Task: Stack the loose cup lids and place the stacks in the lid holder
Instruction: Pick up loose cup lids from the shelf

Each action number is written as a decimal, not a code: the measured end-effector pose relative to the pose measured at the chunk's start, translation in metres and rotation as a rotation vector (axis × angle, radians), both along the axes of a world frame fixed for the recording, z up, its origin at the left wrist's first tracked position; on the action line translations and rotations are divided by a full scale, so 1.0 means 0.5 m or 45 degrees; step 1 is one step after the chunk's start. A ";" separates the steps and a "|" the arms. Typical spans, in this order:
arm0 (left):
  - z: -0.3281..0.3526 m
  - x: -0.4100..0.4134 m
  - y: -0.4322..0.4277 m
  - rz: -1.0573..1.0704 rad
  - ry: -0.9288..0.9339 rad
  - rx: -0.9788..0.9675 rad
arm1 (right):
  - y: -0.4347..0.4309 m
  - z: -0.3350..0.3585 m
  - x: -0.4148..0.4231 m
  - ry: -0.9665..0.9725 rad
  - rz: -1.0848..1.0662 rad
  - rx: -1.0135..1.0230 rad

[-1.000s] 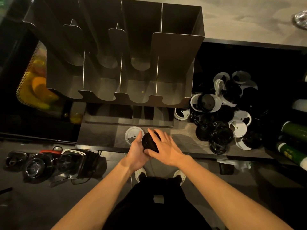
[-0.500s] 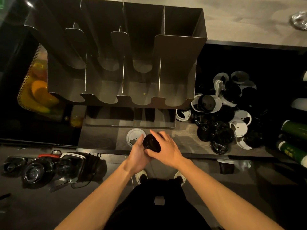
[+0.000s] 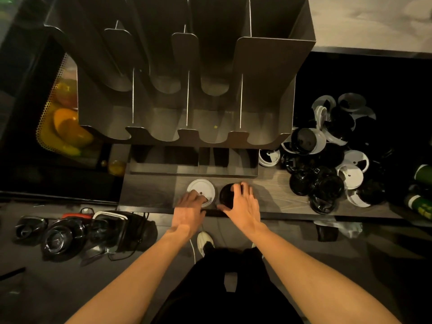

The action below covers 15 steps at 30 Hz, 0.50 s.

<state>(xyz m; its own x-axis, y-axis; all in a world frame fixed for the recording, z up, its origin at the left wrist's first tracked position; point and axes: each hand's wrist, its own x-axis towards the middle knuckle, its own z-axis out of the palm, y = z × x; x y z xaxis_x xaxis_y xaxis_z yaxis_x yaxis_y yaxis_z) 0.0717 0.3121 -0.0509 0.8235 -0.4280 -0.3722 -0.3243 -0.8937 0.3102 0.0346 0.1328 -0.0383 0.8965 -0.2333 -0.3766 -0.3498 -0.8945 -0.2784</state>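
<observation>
Round glossy black plastic lid (image 3: 226, 195) on the dark wood-grain counter (image 3: 152, 191), right hand (image 3: 244, 206) fingers (image 3: 237, 188) curled over it, gripping. Left hand (image 3: 189, 212) fingertips bent onto the flat white round lid (image 3: 198, 186) just beside; can't tell if it's gripping. Grey sheet-metal slotted lid holder (image 3: 264, 73) behind, jumbled black-and-white lid pile (image 3: 327, 178) to the right.

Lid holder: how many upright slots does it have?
4, side by side in the lid holder: far-left slot, left-middle slot, right-middle slot, far-right slot. None holds lids yet. None seems hidden.

Left hand (image 3: 189, 211), right hand (image 3: 243, 206), forearms (image 3: 131, 272) bare; black garment (image 3: 224, 300), pale rectangular patch (image 3: 230, 278); white shoe (image 3: 205, 240).
</observation>
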 end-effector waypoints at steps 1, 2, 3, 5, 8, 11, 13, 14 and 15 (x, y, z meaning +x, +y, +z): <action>-0.003 0.001 0.003 -0.007 -0.024 -0.013 | 0.003 -0.002 -0.001 0.019 0.008 -0.008; -0.005 0.002 0.006 0.002 -0.037 -0.041 | 0.006 -0.004 -0.003 0.040 0.013 -0.005; -0.007 0.004 0.009 0.013 -0.043 -0.066 | 0.007 -0.006 -0.006 0.057 0.019 0.005; -0.006 0.004 0.014 0.025 -0.056 -0.107 | 0.006 -0.008 -0.016 0.077 0.042 0.024; -0.007 0.001 0.018 0.031 -0.111 -0.159 | 0.003 -0.008 -0.019 0.039 0.085 -0.018; -0.004 0.000 0.027 0.035 -0.219 -0.241 | 0.014 -0.007 -0.003 -0.026 0.097 -0.099; 0.007 -0.001 0.036 0.057 -0.285 -0.300 | 0.024 -0.005 0.009 -0.024 0.114 -0.156; 0.010 0.001 0.041 0.068 -0.322 -0.326 | 0.026 -0.006 0.014 0.001 0.123 -0.176; 0.013 0.004 0.046 0.081 -0.339 -0.349 | 0.027 -0.005 0.017 0.025 0.124 -0.184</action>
